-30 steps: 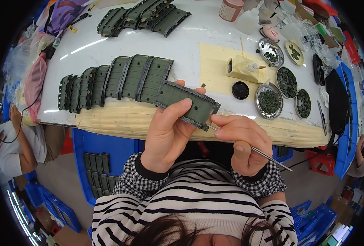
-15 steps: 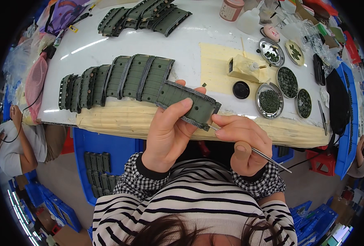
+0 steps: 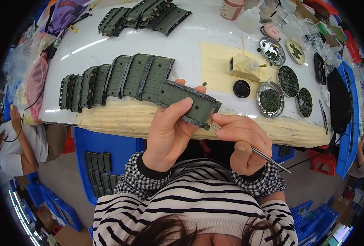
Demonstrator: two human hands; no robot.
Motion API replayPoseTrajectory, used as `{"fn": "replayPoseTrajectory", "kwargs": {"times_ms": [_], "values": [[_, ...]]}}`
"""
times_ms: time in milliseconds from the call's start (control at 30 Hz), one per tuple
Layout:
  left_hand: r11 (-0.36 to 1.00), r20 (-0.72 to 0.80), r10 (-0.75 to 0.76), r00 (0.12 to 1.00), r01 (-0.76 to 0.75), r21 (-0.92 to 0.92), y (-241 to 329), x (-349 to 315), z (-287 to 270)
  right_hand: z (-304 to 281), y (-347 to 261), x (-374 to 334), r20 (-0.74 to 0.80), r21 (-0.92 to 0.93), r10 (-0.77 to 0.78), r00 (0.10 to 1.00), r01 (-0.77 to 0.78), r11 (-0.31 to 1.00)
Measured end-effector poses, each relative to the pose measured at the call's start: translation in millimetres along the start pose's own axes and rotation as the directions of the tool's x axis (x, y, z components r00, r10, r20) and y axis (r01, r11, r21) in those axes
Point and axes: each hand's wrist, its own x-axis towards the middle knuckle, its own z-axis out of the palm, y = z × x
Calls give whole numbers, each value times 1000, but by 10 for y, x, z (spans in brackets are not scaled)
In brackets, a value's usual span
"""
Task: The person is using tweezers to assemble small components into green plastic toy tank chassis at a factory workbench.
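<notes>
My left hand (image 3: 170, 133) grips a green curved panel (image 3: 184, 97) with grey ribbed strips along its long edges and a small dark hole in its face. The thumb lies on the face, with fingers behind. At the panel's right end, my right hand (image 3: 247, 141) holds a slim metal rod-like tool (image 3: 270, 159). Its tip touches or nearly touches the panel's lower right corner; the fingertips hide the exact contact. The right thumb wears a tan cover (image 3: 242, 151). Just left of the held panel, a row of similar green panels (image 3: 120, 78) lies overlapping on the table.
More green panels (image 3: 143, 17) are stacked at the far side. Round dishes of small dark green pieces (image 3: 271, 99) stand at the right, beside a tape-covered block (image 3: 245, 67) and black round lid (image 3: 241, 89). A blue tray (image 3: 80, 164) sits below the table. Another person (image 3: 20, 143) is at the left.
My hands, the panel and the tool stay almost exactly in place. At the left, the other person's hand has shifted slightly.
</notes>
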Motion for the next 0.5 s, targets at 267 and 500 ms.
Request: {"fn": "replayPoseTrajectory", "kwargs": {"times_ms": [267,500], "values": [[999,96,11,995,-7,-44,94,10,25,-16,-2,-78,-276,200,155,949,-101,975],[949,262,44,964,42,-313,61,23,24,-34,-8,-140,-425,291,160,891,-33,956]]}}
